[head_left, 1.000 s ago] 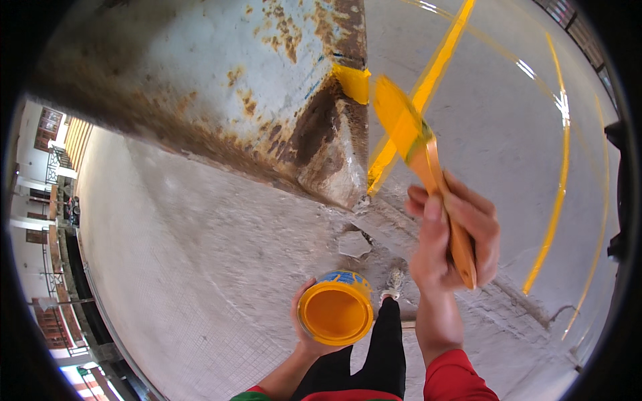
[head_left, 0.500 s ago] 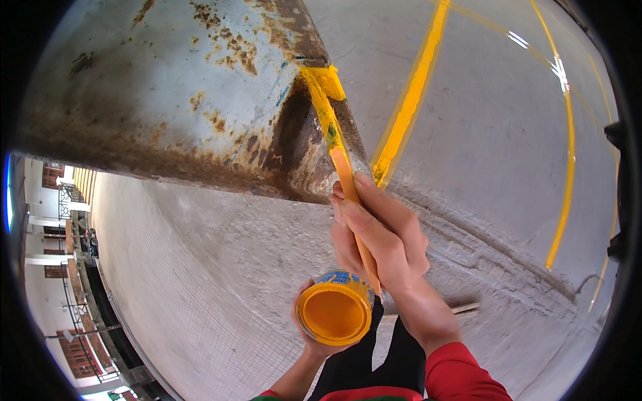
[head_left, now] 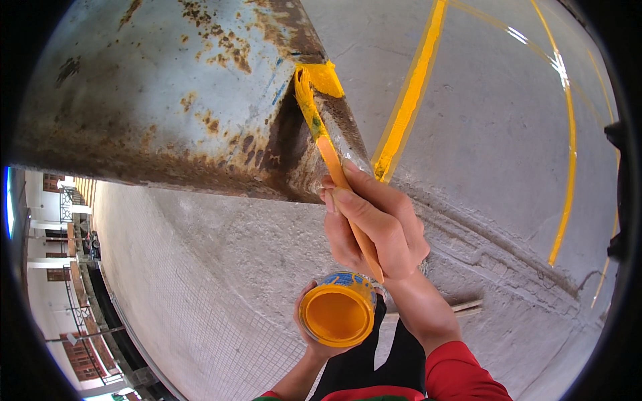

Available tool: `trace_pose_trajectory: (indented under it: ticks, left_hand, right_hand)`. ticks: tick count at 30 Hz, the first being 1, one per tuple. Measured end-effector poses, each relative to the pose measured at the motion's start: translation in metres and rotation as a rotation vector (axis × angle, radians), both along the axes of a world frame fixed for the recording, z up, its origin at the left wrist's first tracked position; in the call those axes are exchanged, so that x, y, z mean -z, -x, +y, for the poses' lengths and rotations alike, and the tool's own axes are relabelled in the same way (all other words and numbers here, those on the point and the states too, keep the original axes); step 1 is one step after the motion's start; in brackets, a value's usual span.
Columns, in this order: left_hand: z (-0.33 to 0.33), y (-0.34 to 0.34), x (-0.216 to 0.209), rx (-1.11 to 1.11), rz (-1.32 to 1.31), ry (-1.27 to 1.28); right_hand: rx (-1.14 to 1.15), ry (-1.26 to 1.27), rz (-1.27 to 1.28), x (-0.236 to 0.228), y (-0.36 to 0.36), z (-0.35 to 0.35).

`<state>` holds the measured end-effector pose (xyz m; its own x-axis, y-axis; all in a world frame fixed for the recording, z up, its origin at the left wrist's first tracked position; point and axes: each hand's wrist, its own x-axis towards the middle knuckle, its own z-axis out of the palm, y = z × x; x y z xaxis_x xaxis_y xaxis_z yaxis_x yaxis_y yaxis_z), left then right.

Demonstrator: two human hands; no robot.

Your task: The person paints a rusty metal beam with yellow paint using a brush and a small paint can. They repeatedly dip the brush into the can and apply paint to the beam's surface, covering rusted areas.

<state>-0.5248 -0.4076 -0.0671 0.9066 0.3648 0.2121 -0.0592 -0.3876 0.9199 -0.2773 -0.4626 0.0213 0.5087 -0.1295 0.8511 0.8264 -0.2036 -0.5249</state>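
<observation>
My right hand [head_left: 381, 227] is closed round the wooden handle of a paintbrush [head_left: 329, 152]. The brush's bristles are coated in yellow and touch the edge of a yellow painted patch [head_left: 324, 79]. That patch covers the corner of a rusty, pale grey metal beam [head_left: 221, 93], just above a dark triangular recess [head_left: 289, 130]. Lower down, my left hand [head_left: 309, 327] grips an open paint can [head_left: 338, 314] holding yellow-orange paint. The can has a blue outside with drips on it, and its mouth faces up toward me. Most of the left fingers are hidden behind the can.
Yellow stripes [head_left: 411, 87] run along the smooth grey floor [head_left: 488, 120] at the right. A cracked concrete edge [head_left: 495, 240] crosses below them. Thin wooden strips [head_left: 465, 307] lie near my legs. Tiled paving [head_left: 194, 281] and a building with railings [head_left: 73, 301] are at the left.
The brush and my right hand have shifted slightly left and up, with the bristles now splayed at the patch's left edge. The can has moved very slightly right.
</observation>
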Motion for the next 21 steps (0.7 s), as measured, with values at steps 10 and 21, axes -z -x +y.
trace_pose_trajectory:
  ticks: [10, 21]
  left_hand:
    - [-0.004, -0.005, -0.003, -0.044, -0.049, 0.015]
    - [-0.005, -0.008, -0.008, -0.034, 0.000, -0.021]
  right_hand:
    - [-0.120, -0.130, -0.001, 0.002, -0.006, 0.006]
    - [-0.203, -0.079, 0.037, -0.006, -0.008, -0.010]
